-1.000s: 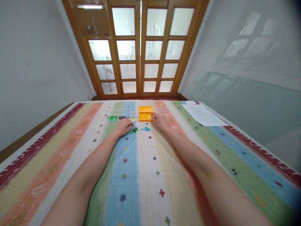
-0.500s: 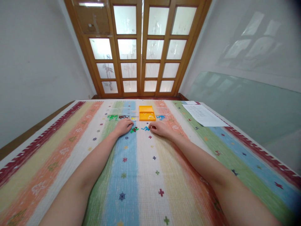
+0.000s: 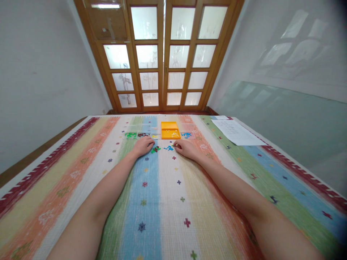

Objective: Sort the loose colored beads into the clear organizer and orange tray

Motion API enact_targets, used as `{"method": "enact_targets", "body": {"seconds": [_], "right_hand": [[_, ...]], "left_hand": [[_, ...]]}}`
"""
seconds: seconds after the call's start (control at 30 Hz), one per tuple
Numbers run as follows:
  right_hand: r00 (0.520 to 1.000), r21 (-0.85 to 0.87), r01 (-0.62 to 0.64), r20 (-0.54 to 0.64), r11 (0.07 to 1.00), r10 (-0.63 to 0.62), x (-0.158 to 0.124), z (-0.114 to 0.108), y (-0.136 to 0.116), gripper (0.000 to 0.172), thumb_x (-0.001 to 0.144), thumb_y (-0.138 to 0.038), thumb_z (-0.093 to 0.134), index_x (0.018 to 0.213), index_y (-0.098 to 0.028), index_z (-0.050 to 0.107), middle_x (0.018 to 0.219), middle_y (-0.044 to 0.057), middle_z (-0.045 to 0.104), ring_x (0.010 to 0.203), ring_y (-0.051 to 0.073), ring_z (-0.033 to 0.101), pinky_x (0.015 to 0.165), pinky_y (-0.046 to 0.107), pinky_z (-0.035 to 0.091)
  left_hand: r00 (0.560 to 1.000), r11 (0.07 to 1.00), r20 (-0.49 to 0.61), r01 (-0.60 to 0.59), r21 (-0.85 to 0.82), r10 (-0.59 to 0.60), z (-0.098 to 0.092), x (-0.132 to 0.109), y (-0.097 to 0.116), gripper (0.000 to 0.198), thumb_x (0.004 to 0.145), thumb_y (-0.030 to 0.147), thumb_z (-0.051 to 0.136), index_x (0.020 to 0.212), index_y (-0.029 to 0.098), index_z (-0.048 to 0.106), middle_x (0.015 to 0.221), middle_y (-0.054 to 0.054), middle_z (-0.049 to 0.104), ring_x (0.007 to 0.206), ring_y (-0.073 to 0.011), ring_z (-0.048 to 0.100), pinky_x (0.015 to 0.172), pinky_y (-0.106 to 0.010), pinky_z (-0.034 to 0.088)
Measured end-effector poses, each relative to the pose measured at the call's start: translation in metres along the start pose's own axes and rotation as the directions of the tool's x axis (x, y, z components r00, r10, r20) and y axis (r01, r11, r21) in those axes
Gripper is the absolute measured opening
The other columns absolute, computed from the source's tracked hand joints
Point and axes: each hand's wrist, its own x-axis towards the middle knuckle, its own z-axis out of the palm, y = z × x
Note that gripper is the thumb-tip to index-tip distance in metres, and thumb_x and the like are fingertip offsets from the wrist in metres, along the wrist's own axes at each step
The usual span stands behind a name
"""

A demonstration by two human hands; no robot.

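Note:
My left hand (image 3: 143, 145) rests knuckles up on the striped cloth (image 3: 162, 202), fingers curled, beside a small pile of green and dark red bits (image 3: 155, 149). My right hand (image 3: 184, 147) lies just right of a small heap of blue bits (image 3: 169, 148), its fingertips pinched together at the heap's edge; what they pinch is too small to make out. Beyond the hands stands an orange tray (image 3: 170, 130) with a few pale bits in its front half. Clear compartments hold green bits (image 3: 130, 135), dark bits (image 3: 142, 135) and blue bits (image 3: 185, 135).
A printed white sheet (image 3: 235, 131) lies at the far right of the cloth. A wooden glazed door (image 3: 162, 54) stands behind the far edge. A pane of glass (image 3: 284, 119) leans along the right wall.
My right hand has drawn back from the orange tray to the blue heap on the cloth. My left hand has stayed by the green and red pile.

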Motion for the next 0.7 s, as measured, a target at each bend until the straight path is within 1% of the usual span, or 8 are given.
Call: {"method": "enact_targets", "body": {"seconds": [0.23,0.33,0.5,0.7], "right_hand": [[0.998,-0.029,-0.044,-0.034,0.999,0.043,0.0008,0.0031,-0.0018,0.016,0.092,-0.022,0.061,0.103,-0.021,0.072,0.095,0.005,0.074,0.08,0.018,0.062,0.069,0.026,0.04],[0.998,-0.044,-0.028,-0.051,0.999,0.025,0.0002,0.0032,-0.001,0.016,0.09,-0.02,0.061,0.101,-0.02,0.072,0.095,0.005,0.073,0.081,0.019,0.062,0.07,0.027,0.041],[0.999,-0.061,0.006,-0.036,0.998,-0.009,-0.0008,0.0004,0.0012,0.021,0.088,-0.014,0.059,0.102,-0.021,0.073,0.1,0.006,0.074,0.088,0.02,0.063,0.077,0.028,0.043],[0.999,-0.037,0.005,-0.046,0.999,-0.007,-0.0015,0.0002,0.0046,0.016,0.092,-0.016,0.057,0.097,-0.02,0.072,0.098,0.007,0.073,0.088,0.02,0.063,0.077,0.028,0.044]], "left_hand": [[1.0,1.0,0.007,0.02,-0.009,-0.02,-0.0011,0.0007,0.001,0.026,0.098,0.025,0.051,0.103,0.025,0.076,0.109,-0.007,0.072,0.106,-0.0229,0.065,0.098,-0.037,0.05],[1.0,1.0,0.012,0.013,-0.008,-0.013,-0.0004,0.0007,-0.0004,0.027,0.099,0.025,0.05,0.103,0.024,0.076,0.108,-0.007,0.072,0.105,-0.0233,0.065,0.098,-0.038,0.05],[1.0,1.0,-0.002,-0.002,-0.006,0.002,0.0016,0.0,-0.0025,0.027,0.099,0.025,0.05,0.103,0.023,0.076,0.108,-0.008,0.072,0.106,-0.0234,0.064,0.099,-0.038,0.05],[1.0,1.0,0.004,0.019,-0.003,-0.019,0.0026,-0.0006,-0.0026,0.026,0.099,0.026,0.05,0.104,0.024,0.076,0.11,-0.007,0.072,0.106,-0.0231,0.064,0.098,-0.038,0.05]]}}
